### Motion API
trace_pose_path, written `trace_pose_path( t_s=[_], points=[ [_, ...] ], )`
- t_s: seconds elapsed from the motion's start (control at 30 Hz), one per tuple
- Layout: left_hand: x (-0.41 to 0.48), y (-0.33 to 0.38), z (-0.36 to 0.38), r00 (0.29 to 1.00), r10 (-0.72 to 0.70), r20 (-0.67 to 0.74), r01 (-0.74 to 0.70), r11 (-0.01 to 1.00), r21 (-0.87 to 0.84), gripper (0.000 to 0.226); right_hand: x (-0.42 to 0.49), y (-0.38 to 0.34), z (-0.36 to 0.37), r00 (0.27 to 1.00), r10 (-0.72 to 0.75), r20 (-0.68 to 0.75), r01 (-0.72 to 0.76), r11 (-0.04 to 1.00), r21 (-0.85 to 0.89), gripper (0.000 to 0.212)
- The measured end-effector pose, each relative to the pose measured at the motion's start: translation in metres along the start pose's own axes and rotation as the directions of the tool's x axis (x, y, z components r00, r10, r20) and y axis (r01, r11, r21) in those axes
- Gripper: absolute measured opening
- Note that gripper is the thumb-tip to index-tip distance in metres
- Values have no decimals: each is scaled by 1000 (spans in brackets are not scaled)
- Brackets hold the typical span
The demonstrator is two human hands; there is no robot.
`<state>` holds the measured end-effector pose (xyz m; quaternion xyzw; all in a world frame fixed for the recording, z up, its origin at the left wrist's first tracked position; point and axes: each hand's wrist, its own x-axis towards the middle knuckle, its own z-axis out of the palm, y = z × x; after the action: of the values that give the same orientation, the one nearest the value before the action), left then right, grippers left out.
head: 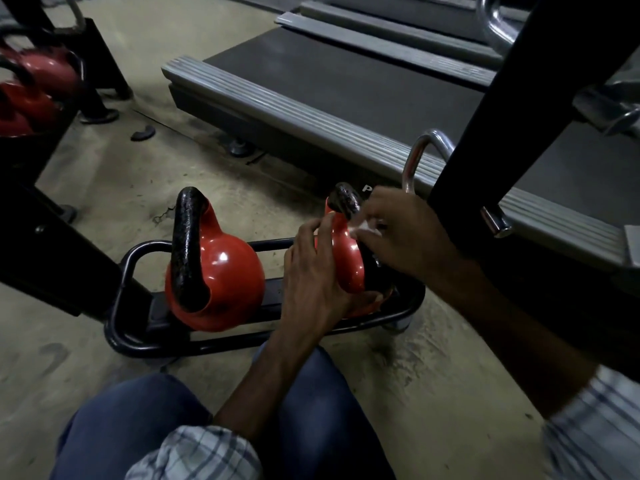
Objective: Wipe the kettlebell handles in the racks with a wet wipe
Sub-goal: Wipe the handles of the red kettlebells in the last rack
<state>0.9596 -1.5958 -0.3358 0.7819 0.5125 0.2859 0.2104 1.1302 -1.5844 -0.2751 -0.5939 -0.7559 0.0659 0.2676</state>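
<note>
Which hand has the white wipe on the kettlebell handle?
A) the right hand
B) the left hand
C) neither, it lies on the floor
A: the right hand pinches the wet wipe against the black handle, while the left hand steadies the red kettlebell.

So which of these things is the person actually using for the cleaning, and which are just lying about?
In use:
- right hand pinching the white wet wipe
- kettlebell being wiped, steadied by the left hand
- second kettlebell, same low rack

Just around:
- treadmill deck
- small dark scrap on the floor
</note>
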Motion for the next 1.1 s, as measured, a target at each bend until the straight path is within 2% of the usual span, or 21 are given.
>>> trace_pose_path(
  t_s=[0.13, 0.27, 0.33, 0.4, 0.43, 0.53, 0.6, 0.67, 0.73, 0.87, 0.9, 0.97, 1.07, 1.1],
  points=[
    [3, -4, 1, 990, 97, 99, -95, 995, -22, 132, -61, -8, 5, 998, -33, -48, 27, 991, -129, 9],
    [3, -10, 2, 983, 140, 122, -140, 990, -6, 131, -93, 1, 23, 994, -78, -76, 71, 993, -98, 14],
    [4, -13, 1, 980, 154, 130, -156, 988, 9, 132, -104, 4, 34, 983, -25, -181, 27, 1000, 8, 15],
    [3, -13, 1, 978, 152, 142, -155, 988, 15, 133, -114, -2, 45, 951, 146, -274, -85, 972, 221, 16],
    [2, -13, 1, 978, 146, 146, -149, 989, 12, 133, -117, -7, 50, 918, 271, -288, -162, 922, 352, 17],
    [1, -11, 1, 982, 126, 140, -125, 992, -13, 132, -119, -27, 61, 758, 606, -242, -309, 659, 686, 17],
    [2, -10, 2, 985, 122, 121, -118, 992, -34, 129, -115, -29, 64, 663, 721, -201, -325, 520, 790, 14],
    [2, -8, 3, 987, 117, 109, -112, 992, -49, 128, -109, -22, 66, 604, 782, -153, -347, 431, 833, 14],
    [2, -8, 3, 988, 117, 104, -112, 992, -49, 129, -99, -6, 69, 603, 795, -64, -386, 361, 849, 16],
    [1, -7, 3, 986, 114, 121, -110, 993, -40, 130, -71, 35, 60, 725, 642, 250, -513, 262, 817, 17],
    [1, -7, 2, 986, 112, 121, -108, 993, -40, 130, -63, 45, 57, 745, 579, 331, -566, 287, 773, 13],
    [1, -5, 2, 987, 111, 116, -106, 993, -45, 129, -46, 57, 51, 782, 411, 468, -617, 413, 669, 14],
    [1, -4, 2, 987, 115, 108, -112, 993, -35, 126, -25, 61, 39, 774, 231, 589, -577, 640, 508, 14],
    [1, -3, 3, 988, 113, 104, -111, 993, -30, 125, -22, 58, 33, 765, 210, 609, -568, 666, 484, 22]
  ],
)
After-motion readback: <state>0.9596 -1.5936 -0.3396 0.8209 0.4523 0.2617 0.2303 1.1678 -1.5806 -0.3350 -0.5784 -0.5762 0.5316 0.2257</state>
